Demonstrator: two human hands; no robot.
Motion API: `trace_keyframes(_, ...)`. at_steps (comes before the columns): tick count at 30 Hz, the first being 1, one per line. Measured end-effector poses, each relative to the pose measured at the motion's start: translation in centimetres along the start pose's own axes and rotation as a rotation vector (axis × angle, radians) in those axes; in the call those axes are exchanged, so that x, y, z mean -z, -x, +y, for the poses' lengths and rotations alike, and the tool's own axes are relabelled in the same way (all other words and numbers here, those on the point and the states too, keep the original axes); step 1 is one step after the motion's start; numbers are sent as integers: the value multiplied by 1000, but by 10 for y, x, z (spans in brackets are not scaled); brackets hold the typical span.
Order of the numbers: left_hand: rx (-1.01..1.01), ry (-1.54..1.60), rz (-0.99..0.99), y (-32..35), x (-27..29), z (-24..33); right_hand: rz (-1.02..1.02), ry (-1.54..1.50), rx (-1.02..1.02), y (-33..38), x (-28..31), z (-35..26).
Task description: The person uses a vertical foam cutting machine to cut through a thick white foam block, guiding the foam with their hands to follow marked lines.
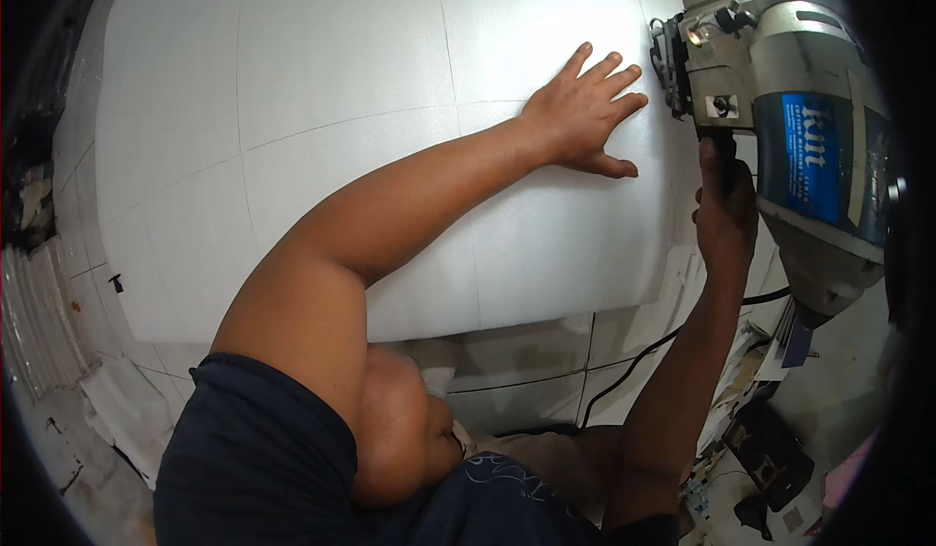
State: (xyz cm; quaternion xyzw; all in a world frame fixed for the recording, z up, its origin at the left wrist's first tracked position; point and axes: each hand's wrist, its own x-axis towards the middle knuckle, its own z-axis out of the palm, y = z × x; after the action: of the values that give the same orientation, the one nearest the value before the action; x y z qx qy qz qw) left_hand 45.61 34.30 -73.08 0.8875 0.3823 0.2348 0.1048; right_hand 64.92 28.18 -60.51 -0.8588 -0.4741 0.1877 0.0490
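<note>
A large white sheet (341, 58), marked with thin dark lines that cross in a grid, lies flat in front of me. My left hand (590, 117) rests palm down near its right side, fingers spread, holding nothing. At the right stands an electric cloth cutting machine (726, 68) with a grey metal head and a dark motor housing bearing a blue label. My right hand (726, 210) is wrapped round the dark handle below the machine's head. The machine's blade and base cannot be made out. Its head is just beyond my left fingertips.
A black cable (634, 366) curves from the machine toward my body. Light tiles (526, 361) show below the sheet's near edge. Crumpled pale sheets (44, 322) lie at the far left. Papers and a black object (770, 448) lie at the lower right.
</note>
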Motion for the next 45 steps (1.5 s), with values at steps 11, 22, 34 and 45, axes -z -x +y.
trace_keyframes(11,6,5,-22,3,5,3,26,47,14,-10,-4,-14)
trace_keyframes(22,9,66,51,1,-9,-4,59,-40,372,-26,-11,4)
trace_keyframes(34,50,64,20,5,-16,-10,-199,158,316,42,-11,98)
trace_keyframes(45,78,45,-32,-6,-11,-3,162,408,376,182,-6,225)
